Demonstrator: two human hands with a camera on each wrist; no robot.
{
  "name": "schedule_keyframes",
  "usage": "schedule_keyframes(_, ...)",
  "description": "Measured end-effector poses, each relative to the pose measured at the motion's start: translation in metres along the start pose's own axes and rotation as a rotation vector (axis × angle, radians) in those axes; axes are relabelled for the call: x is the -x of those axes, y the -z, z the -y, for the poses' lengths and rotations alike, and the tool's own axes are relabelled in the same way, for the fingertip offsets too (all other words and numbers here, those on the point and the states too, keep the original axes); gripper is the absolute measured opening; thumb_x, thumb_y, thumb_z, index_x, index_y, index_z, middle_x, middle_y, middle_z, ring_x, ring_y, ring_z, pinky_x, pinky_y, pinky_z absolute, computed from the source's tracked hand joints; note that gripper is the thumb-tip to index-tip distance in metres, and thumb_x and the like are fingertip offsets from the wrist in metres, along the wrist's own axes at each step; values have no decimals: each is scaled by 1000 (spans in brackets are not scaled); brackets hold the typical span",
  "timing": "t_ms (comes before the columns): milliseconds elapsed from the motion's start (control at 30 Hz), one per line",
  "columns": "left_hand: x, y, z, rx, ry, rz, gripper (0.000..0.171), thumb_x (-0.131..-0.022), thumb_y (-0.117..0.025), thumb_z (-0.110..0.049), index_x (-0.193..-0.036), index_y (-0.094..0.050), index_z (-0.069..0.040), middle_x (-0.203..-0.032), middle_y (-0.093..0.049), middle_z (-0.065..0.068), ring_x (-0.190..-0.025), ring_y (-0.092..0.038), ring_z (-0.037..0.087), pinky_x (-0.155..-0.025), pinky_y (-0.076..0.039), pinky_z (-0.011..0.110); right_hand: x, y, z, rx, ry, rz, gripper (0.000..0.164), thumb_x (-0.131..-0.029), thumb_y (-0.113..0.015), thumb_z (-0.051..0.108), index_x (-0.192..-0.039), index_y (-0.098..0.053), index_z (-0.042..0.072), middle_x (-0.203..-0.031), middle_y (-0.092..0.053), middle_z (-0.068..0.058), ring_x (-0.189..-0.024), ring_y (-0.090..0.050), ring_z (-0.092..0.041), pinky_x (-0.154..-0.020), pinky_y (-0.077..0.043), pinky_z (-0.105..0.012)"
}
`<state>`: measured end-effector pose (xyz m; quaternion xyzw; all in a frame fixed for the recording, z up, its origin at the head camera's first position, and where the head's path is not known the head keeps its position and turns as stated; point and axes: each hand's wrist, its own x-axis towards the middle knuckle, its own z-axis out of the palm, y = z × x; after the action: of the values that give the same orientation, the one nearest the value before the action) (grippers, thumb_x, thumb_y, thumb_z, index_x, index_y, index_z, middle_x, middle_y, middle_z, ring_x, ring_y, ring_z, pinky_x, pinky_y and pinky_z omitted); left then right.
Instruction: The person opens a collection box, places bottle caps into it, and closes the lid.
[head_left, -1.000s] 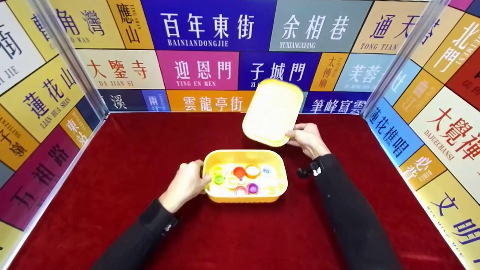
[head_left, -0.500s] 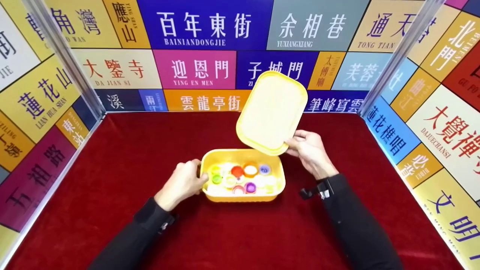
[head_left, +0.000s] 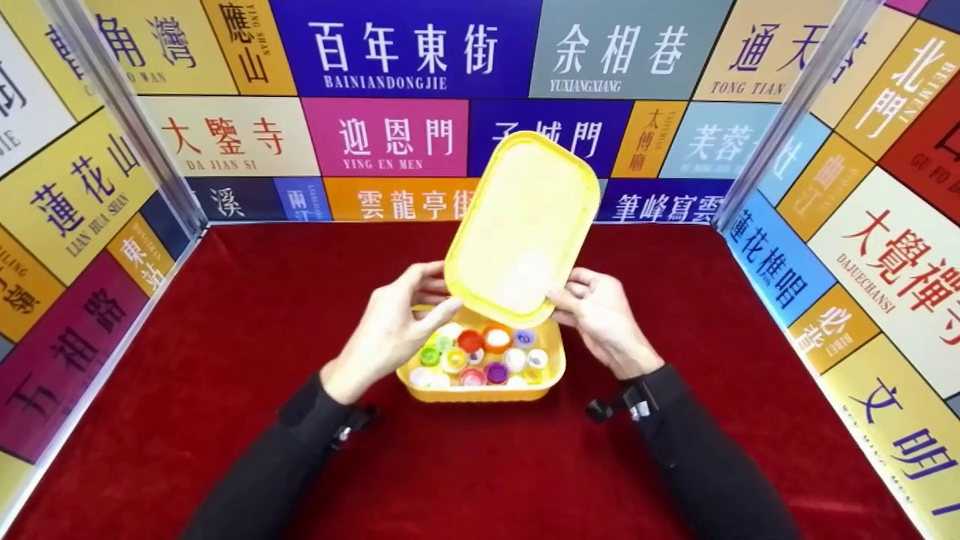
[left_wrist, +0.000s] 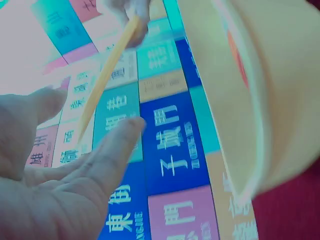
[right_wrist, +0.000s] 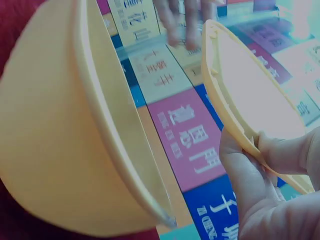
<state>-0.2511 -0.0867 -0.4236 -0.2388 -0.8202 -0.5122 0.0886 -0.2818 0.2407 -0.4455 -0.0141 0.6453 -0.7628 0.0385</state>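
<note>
My right hand [head_left: 604, 322] pinches a pale yellow plastic lid [head_left: 525, 225] at its lower right corner, thumb on the near face. The lid is tilted up above the back of a yellow rectangular box [head_left: 480, 394]. My left hand [head_left: 390, 334] is raised over the box's left end with fingers and thumb spread, close to the lid's left edge. In the left wrist view the lid [left_wrist: 107, 72] stands between the spread thumb and fingers; contact cannot be made out. Inside the box lie several small round cap-like pieces [head_left: 470, 341] in red, orange, purple, green and white.
The box stands on a dark red cloth-covered table [head_left: 480, 465]. Panels with coloured Chinese signs [head_left: 405, 52] enclose the back and both sides. Metal posts [head_left: 795, 112] stand at the rear corners.
My left hand has let go of the box's left rim and risen toward the lid. The lid has shifted left and nearer in my right hand, now covering the box's back edge.
</note>
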Motion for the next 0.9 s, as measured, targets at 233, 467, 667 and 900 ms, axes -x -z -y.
schedule_keyframes(233,6,-9,3,92,-60,-110,18,-107,-87,-22,-117,-80,-8,-101,-85,5,-94,-87,17,-85,-75,34,7,-15,-7,31,26,76,46,-110,-77,3,-152,-62,-9,-126,-84,-13,-112,-85,-22,-99,-74,-39)
schedule_keyframes(467,7,-4,-1,27,-150,-141,17,-106,-88,-23,-116,-82,-10,-99,-84,3,-90,-83,12,-84,-74,29,8,-10,-7,31,62,107,41,-107,-83,7,-142,-67,-7,-119,-84,-14,-108,-86,-26,-100,-74,-43)
schedule_keyframes(667,5,7,-2,-69,-340,-243,14,-103,-91,-14,-114,-86,-8,-103,-85,5,-90,-81,14,-74,-73,26,10,1,10,-19,32,107,47,-118,-69,17,-158,-57,-5,-145,-77,-26,-126,-85,-33,-107,-72,-53)
schedule_keyframes(900,9,22,0,-126,-538,-293,22,-96,-95,-4,-116,-92,-11,-112,-84,10,-104,-81,25,-104,-64,13,15,20,32,-131,18,85,49,-128,-35,41,-156,-67,15,-131,-86,-7,-113,-88,-27,-86,-77,-49)
